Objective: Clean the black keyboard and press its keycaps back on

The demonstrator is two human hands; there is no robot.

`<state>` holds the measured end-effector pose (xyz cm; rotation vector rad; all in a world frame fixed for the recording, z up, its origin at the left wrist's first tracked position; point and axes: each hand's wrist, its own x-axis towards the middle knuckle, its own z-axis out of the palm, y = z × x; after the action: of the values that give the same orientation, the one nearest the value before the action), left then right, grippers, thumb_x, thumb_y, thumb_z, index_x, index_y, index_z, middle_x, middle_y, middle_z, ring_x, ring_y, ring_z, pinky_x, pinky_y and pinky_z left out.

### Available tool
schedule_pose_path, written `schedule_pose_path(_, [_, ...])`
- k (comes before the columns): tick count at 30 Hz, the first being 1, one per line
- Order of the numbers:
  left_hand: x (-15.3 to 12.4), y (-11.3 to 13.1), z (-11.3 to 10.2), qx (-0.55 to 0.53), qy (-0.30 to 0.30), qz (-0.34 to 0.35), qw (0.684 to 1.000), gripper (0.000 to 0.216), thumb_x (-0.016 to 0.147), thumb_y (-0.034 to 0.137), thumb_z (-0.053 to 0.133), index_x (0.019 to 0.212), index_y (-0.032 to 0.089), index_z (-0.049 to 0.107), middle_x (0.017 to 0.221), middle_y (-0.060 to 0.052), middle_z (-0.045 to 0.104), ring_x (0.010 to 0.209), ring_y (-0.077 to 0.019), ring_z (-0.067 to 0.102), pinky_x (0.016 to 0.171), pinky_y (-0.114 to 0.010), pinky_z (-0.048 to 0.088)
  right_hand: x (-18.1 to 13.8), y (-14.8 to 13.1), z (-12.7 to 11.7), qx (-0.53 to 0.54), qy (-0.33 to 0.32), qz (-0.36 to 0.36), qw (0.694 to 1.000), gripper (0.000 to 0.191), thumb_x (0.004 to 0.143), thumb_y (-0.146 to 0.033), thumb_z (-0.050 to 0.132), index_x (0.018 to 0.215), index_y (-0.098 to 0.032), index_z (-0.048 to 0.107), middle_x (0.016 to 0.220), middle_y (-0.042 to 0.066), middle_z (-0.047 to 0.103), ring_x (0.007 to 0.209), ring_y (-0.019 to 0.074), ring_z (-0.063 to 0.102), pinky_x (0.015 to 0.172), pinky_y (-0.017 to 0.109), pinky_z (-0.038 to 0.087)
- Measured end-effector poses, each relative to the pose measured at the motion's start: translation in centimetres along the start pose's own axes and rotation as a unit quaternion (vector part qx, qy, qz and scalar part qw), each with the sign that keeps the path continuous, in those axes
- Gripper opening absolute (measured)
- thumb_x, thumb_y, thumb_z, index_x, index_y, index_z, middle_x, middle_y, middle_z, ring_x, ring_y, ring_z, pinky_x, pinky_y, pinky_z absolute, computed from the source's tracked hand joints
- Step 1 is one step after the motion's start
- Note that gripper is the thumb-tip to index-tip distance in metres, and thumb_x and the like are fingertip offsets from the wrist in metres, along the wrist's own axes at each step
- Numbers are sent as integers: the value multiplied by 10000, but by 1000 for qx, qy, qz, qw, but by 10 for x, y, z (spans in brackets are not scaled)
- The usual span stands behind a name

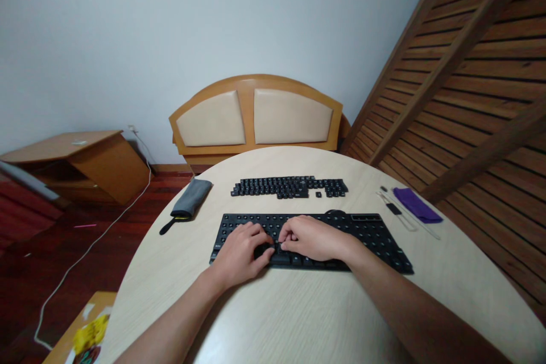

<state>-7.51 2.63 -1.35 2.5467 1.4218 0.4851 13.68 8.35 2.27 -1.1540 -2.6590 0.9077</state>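
Note:
A black keyboard lies across the near part of the table, many of its key positions bare of caps. Over its middle, my left hand rests with fingers bent, thumb and index tips close together. Facing it, my right hand has thumb and forefinger pinched low over the keys. Whatever lies between the fingertips of either hand is too small or hidden to tell. Behind the keyboard, loose black keycaps are laid out in rows, with a single keycap set slightly apart.
On the round table, a grey pouch with a black strap lies left. At right are a purple cloth and a thin wire tool with a dark grip. Beyond stands a padded wooden headboard; slatted wood leans right.

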Motion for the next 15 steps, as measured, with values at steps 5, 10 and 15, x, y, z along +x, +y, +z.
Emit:
schedule_pose_path(5, [0,0,1,-3,-1,-2,1000,150,949,302,550,981,230,676,929,-39,639,882,-230,556,781,-359,408,-2,-5,1,-40,4,9,999,155,857,-296,636,898,-227,768,891,23,779,854,197,699,772,276,457])
schedule_pose_path(10, [-1,0,2,-1,2,0,1000,159,952,312,544,979,230,679,924,-47,637,882,-232,558,782,-360,411,-6,-20,2,-103,21,12,994,156,879,-261,625,934,-210,763,987,57,774,990,248,681,899,344,428])
schedule_pose_path(15, [-1,0,2,0,5,0,1000,160,950,310,545,976,226,679,923,-47,638,875,-230,559,788,-362,416,-8,-31,8,-172,27,21,985,183,903,-201,585,983,-168,747,1034,102,756,1040,265,661,907,360,399])
